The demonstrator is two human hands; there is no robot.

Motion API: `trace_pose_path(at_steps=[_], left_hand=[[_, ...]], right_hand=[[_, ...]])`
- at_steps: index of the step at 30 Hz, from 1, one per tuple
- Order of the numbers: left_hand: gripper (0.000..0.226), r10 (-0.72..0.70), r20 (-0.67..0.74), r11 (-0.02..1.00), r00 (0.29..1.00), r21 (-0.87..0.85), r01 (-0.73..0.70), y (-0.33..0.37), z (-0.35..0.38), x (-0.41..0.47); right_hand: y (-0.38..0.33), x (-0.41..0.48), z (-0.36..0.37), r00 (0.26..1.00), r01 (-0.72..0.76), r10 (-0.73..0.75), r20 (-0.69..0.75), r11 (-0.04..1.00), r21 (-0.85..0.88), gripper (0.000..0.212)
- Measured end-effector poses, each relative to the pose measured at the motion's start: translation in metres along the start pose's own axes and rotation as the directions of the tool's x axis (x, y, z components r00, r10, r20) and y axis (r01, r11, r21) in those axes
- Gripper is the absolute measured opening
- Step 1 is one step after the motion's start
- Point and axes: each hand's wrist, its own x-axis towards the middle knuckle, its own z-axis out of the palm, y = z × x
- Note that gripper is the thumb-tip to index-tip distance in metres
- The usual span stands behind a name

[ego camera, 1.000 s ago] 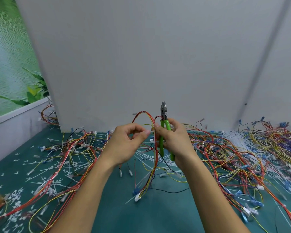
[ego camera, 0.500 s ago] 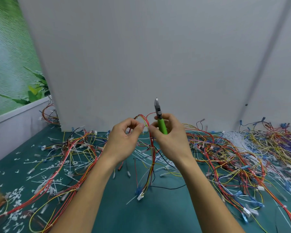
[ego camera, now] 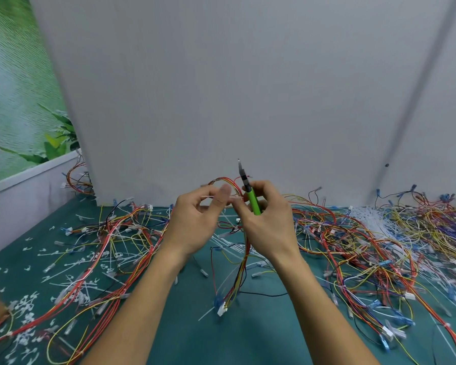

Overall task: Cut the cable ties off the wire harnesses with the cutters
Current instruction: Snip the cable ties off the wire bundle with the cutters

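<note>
My right hand (ego camera: pixel 269 219) grips the green-handled cutters (ego camera: pixel 252 196), whose dark jaws point up in front of the grey wall. It also holds the top loop of a wire harness (ego camera: pixel 244 262) of red, yellow and black wires that hangs down to white and blue connectors just above the table. My left hand (ego camera: pixel 199 222) is close beside it and pinches a thin white cable tie (ego camera: pixel 211 197) between thumb and fingers, next to the harness loop. The two hands nearly touch.
The green table (ego camera: pixel 248 335) carries tangled harness piles at left (ego camera: pixel 111 246) and right (ego camera: pixel 366 246). Cut white ties (ego camera: pixel 27 309) litter the left front. A bundle of white ties (ego camera: pixel 366 217) lies at the back right. The grey wall (ego camera: pixel 248 88) stands just behind the hands.
The cutters have tilted and turned edge-on in my right hand. My left hand has drawn a white cable tie sideways, away from the harness loop. Both hands stay at the same height.
</note>
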Motion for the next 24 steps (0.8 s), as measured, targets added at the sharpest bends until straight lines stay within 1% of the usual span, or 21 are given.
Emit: trace_pose_path(at_steps=[2,4,9,10,11,14,16,18,21,24], left_hand=[[0.066,-0.086,0.027,0.992,0.996,-0.091,0.088,0.0007,-0.0004,0.0],[0.082,-0.156,0.067,0.975,0.985,-0.149,0.165,-0.0002,-0.0004,0.001],[0.088,-0.209,0.154,0.925,0.966,-0.288,0.246,-0.0009,-0.0029,0.004],[0.084,-0.212,0.16,0.922,0.964,-0.294,0.252,-0.0005,-0.0035,0.004],[0.075,-0.206,0.146,0.93,0.968,-0.279,0.24,-0.0006,-0.0034,0.0042],[0.038,-0.134,0.067,0.982,0.989,-0.123,0.141,-0.0022,-0.0008,0.0041],[0.026,-0.121,0.046,0.99,0.992,-0.063,0.124,-0.0037,0.0013,0.0045],[0.022,-0.135,0.047,0.989,0.99,-0.051,0.138,-0.004,0.0023,0.0046],[0.025,-0.132,0.043,0.991,0.99,-0.032,0.134,-0.0041,0.0035,0.0039],[0.025,-0.125,0.038,0.992,0.991,0.0,0.125,-0.004,0.0065,0.0025]], right_hand=[[-0.0017,0.0001,-0.0002,1.0,0.001,-0.001,-0.006,0.999,0.05,0.015],[-0.0026,-0.0004,-0.0003,1.0,0.016,-0.015,-0.01,0.998,0.065,0.013],[-0.0019,-0.0003,0.0004,0.999,0.029,-0.03,0.011,0.996,0.088,0.009],[-0.0014,-0.0003,0.0006,0.999,0.033,-0.034,0.01,0.995,0.092,0.009],[-0.0008,-0.0004,0.0011,0.999,0.037,-0.038,0.006,0.995,0.094,0.009],[-0.0006,-0.0021,0.0036,0.999,0.036,-0.037,0.01,0.994,0.102,0.009],[-0.0017,-0.0031,0.005,0.999,0.025,-0.028,0.024,0.993,0.113,0.009],[-0.0015,-0.0029,0.0046,0.999,-0.001,-0.005,0.045,0.992,0.126,0.009],[-0.0011,-0.0022,0.0034,0.996,-0.063,0.051,0.078,0.985,0.161,0.013],[-0.0011,-0.0021,0.0042,0.99,-0.135,0.124,0.068,0.972,0.193,0.013]])
